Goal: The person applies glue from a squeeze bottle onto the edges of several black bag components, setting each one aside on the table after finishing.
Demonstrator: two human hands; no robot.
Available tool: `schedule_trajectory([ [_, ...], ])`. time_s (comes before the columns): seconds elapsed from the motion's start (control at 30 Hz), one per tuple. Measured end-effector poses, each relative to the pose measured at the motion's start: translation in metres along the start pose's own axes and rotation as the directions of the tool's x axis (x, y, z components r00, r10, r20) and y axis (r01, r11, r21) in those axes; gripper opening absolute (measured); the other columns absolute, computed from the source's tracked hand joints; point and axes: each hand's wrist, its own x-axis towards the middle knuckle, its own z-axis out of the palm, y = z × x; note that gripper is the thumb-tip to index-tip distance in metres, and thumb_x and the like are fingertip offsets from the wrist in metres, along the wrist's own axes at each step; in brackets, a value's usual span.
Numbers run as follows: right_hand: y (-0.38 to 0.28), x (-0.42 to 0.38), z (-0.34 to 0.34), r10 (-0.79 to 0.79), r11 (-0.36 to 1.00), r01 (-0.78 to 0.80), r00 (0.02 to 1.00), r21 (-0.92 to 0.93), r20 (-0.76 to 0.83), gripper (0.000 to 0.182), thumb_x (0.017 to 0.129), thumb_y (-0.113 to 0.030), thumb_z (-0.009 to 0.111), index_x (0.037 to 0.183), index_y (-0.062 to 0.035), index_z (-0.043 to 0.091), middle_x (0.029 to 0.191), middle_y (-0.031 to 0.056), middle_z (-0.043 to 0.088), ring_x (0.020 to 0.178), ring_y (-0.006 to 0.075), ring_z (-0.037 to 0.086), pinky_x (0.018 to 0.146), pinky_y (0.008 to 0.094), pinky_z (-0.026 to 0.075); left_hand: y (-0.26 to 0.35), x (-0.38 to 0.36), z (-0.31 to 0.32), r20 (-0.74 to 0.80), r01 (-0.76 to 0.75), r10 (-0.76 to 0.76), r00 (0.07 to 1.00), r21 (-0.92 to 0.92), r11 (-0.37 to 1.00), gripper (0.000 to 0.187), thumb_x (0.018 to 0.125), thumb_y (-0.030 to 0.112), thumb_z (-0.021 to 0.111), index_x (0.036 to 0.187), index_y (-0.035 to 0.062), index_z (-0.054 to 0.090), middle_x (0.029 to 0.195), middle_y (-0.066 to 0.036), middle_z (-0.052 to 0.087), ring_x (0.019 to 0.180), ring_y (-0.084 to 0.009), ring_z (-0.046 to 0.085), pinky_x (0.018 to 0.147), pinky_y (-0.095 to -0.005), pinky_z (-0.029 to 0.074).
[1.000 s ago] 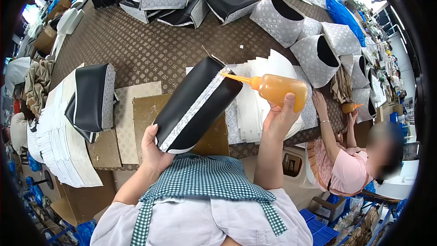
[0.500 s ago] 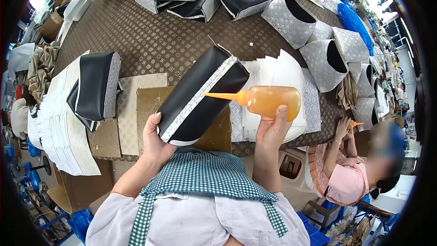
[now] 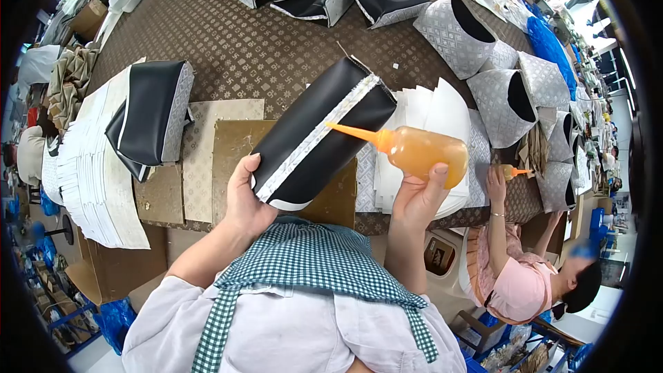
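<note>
My left hand (image 3: 250,200) is closed around the lower left end of a black leather-look bag piece (image 3: 293,141), tilted up to the right. A pale patterned seam strip (image 3: 304,146) runs along its length. My right hand (image 3: 418,202) grips a squeeze bottle (image 3: 429,157) of amber liquid from below, thumb on its side. The bottle's orange nozzle (image 3: 356,131) points left, its tip at the middle of the strip; whether it touches cannot be told. Some fingers of both hands are hidden behind what they hold.
White sheets (image 3: 435,110) lie behind the bottle, and brown board (image 3: 238,145) under the bag piece. Paper strips (image 3: 86,173) and another black piece (image 3: 153,114) are left. Silver patterned pieces (image 3: 501,107) stand right. A co-worker (image 3: 518,283) sits right, one hand beside another bottle (image 3: 512,172).
The view has shifted slightly. The nozzle slants more steeply, its tip still near the strip's middle. The co-worker's hands have moved apart, one staying near the second bottle.
</note>
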Motion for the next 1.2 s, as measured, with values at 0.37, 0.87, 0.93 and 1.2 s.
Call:
schedule_trajectory([
  [0.37, -0.003, -0.031, 0.019, 0.057, 0.998, -0.056, 0.997, -0.023, 0.043, 0.071, 0.087, -0.034, 0.059, 0.137, -0.0014, 0.02, 0.124, 0.0176, 0.044, 0.115, 0.0272, 0.048, 0.098, 0.0401, 0.041, 0.002, 0.008, 0.006, 0.066, -0.012, 0.017, 0.998, -0.072, 0.997, 0.047, 0.085, 0.027, 0.049, 0.121, -0.0031, 0.048, 0.118, -0.019, 0.057, 0.106, -0.0313, 0.057, 0.099, -0.0426, 0.041],
  [0.87, -0.001, -0.031, 0.015, 0.153, 0.988, -0.146, 0.973, -0.053, 0.174, 0.072, 0.085, -0.038, 0.062, 0.135, -0.0014, 0.025, 0.121, 0.0169, 0.048, 0.112, 0.0258, 0.051, 0.096, 0.0387, 0.043, -0.002, 0.005, 0.012, 0.055, -0.046, 0.047, 0.997, -0.006, 0.999, 0.047, 0.086, 0.027, 0.048, 0.121, -0.0037, 0.047, 0.12, -0.02, 0.056, 0.108, -0.0307, 0.056, 0.1, -0.0417, 0.04],
  [0.93, 0.0, -0.03, 0.013, 0.203, 0.979, -0.203, 0.948, -0.029, 0.246, 0.066, 0.086, -0.038, 0.06, 0.131, -0.0002, 0.031, 0.118, 0.0155, 0.051, 0.111, 0.0245, 0.052, 0.095, 0.0384, 0.043, 0.0, 0.007, 0.004, 0.051, -0.033, 0.033, 0.998, -0.008, 0.999, 0.046, 0.085, 0.027, 0.048, 0.119, -0.0038, 0.049, 0.118, -0.02, 0.057, 0.107, -0.0305, 0.057, 0.099, -0.0422, 0.04],
  [1.2, -0.003, 0.037, -0.002, -0.042, 0.997, 0.05, 0.991, 0.063, -0.125, 0.052, 0.084, -0.028, 0.066, 0.12, -0.0011, 0.042, 0.113, 0.0118, 0.053, 0.101, 0.0232, 0.059, 0.08, 0.0399, 0.055, 0.003, 0.004, 0.0, 0.133, 0.026, -0.02, 0.991, -0.04, 0.999, 0.052, 0.084, 0.031, 0.048, 0.123, -0.002, 0.048, 0.121, -0.021, 0.056, 0.108, -0.0327, 0.056, 0.098, -0.0473, 0.04],
])
